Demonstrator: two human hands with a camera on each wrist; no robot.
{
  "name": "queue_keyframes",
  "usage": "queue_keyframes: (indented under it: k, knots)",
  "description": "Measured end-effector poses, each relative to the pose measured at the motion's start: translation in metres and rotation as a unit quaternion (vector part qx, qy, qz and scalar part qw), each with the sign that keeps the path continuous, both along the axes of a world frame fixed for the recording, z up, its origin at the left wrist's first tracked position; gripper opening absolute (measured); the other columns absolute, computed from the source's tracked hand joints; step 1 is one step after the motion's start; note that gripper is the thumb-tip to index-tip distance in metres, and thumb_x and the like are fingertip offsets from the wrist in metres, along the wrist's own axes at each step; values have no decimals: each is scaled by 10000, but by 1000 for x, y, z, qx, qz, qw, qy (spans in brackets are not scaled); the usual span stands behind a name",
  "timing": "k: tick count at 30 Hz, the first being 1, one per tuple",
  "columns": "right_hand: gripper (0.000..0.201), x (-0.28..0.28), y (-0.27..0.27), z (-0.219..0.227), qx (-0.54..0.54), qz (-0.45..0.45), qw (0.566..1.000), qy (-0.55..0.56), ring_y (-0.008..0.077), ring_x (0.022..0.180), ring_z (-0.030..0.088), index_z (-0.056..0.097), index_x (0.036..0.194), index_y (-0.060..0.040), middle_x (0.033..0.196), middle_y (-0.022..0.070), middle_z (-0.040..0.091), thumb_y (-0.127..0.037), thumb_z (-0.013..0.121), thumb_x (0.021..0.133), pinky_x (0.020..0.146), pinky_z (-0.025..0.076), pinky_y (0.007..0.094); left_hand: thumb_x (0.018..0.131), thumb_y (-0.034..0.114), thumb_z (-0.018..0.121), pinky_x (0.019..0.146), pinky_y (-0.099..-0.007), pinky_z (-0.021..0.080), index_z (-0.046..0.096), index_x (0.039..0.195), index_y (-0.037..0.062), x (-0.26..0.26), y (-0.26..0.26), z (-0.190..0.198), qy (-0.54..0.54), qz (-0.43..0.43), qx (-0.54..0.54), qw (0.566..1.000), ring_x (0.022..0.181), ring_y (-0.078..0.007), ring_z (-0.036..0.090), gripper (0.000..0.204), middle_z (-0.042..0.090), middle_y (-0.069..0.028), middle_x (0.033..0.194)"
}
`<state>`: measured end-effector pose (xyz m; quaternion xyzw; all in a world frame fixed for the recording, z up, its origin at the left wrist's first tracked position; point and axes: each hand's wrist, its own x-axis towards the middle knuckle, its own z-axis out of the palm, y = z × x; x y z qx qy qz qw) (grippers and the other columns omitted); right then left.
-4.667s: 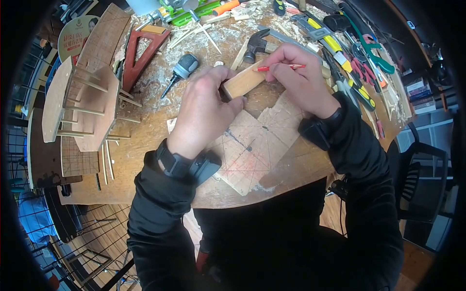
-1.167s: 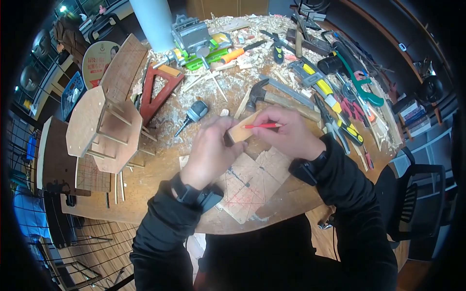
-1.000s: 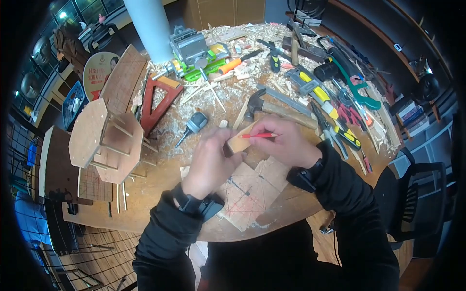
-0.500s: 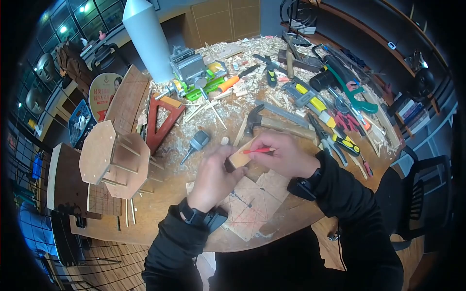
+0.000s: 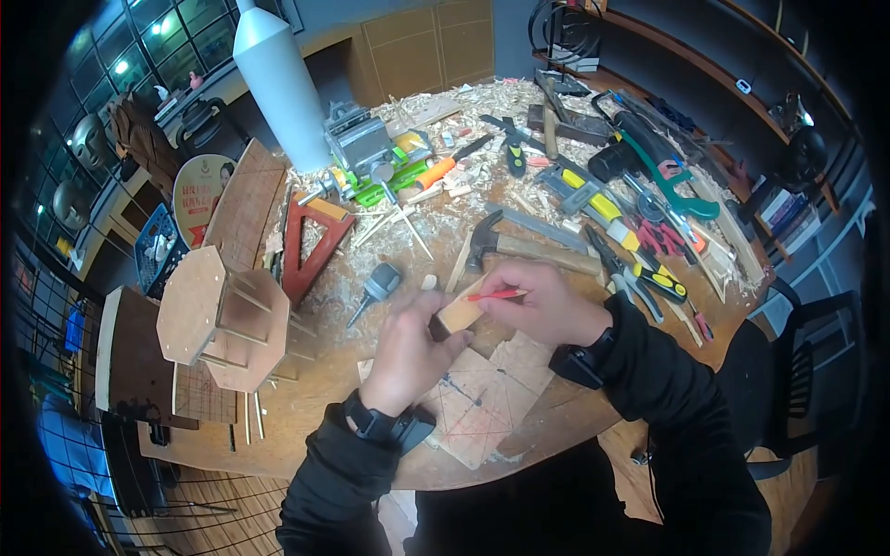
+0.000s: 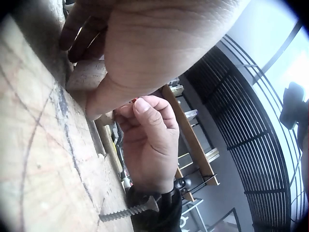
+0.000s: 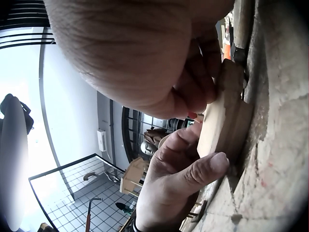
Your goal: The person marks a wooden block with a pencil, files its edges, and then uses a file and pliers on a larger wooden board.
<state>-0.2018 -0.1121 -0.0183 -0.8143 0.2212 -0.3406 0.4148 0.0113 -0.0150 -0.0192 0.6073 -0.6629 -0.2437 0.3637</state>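
Observation:
My left hand (image 5: 406, 352) grips a small wooden block (image 5: 458, 316) between thumb and fingers, low over the bench. My right hand (image 5: 540, 306) pinches a red pencil (image 5: 502, 295), its tip at the block's upper face. Seen from the right wrist, the block (image 7: 224, 116) has a rough, stepped far end, and the left thumb presses its side. Beneath both hands lies a thin board (image 5: 473, 422) with ruled lines and red and dark marks. A screw (image 6: 129, 210) shows on that board in the left wrist view.
A claw hammer (image 5: 484, 243) lies just beyond the hands, with a drill-like bit tool (image 5: 378, 285) to their left. An octagonal two-tier wooden frame (image 5: 222, 320) stands at left. Pliers (image 5: 638, 289), a green-handled saw (image 5: 691, 204) and a vise (image 5: 362, 139) sit among shavings.
The head view has tilted up, showing more of the far room. My right hand with the pencil has come closer to my left hand along the block, which both hands keep above the marked board.

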Motion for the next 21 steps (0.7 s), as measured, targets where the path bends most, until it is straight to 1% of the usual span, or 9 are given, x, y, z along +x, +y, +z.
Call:
queue_keyframes:
  k: [2,4,6,11,14,21]
  knots:
    - [139,-1,-1,1,7,0,1000,5,194,888,731,697,1028,-10,983,116,731,-111,755,954,771,567,316,798,92,904,797,-326,526,711,1143,0,0,0,1,-41,-6,-39,998,899,-214,669,406,676,-104,1004]
    - [139,-1,-2,-1,18,-1,1000,10,190,891,729,696,1030,-11,986,112,730,-114,754,956,770,566,315,797,96,905,798,-330,525,711,1145,0,0,0,2,-33,-3,-33,999,897,-217,670,410,678,-108,1004]
    - [143,-1,-3,-4,6,-7,1000,13,179,900,726,696,1040,-11,980,106,727,-118,749,962,769,565,311,795,100,906,799,-333,525,711,1146,-1,-1,1,0,-23,0,-23,999,895,-219,671,414,681,-111,1005]
    - [146,-1,1,4,15,-5,1000,17,166,905,719,694,1044,-7,979,102,726,-115,751,962,775,564,311,789,99,905,799,-343,521,714,1155,1,-1,0,-1,13,4,-1,1000,876,-232,665,425,684,-120,1004]
    - [145,0,0,4,15,-4,1000,15,159,905,715,692,1043,-5,984,99,728,-106,752,959,778,564,311,791,102,906,797,-341,521,714,1158,0,1,0,-2,-7,-1,-24,1000,878,-236,664,427,679,-118,999]
    - [135,0,0,3,18,-4,1000,6,153,894,707,692,1044,-3,982,93,726,-91,747,957,783,562,306,793,110,907,793,-342,517,719,1159,6,0,0,0,-19,3,-27,999,879,-245,651,425,662,-114,984]
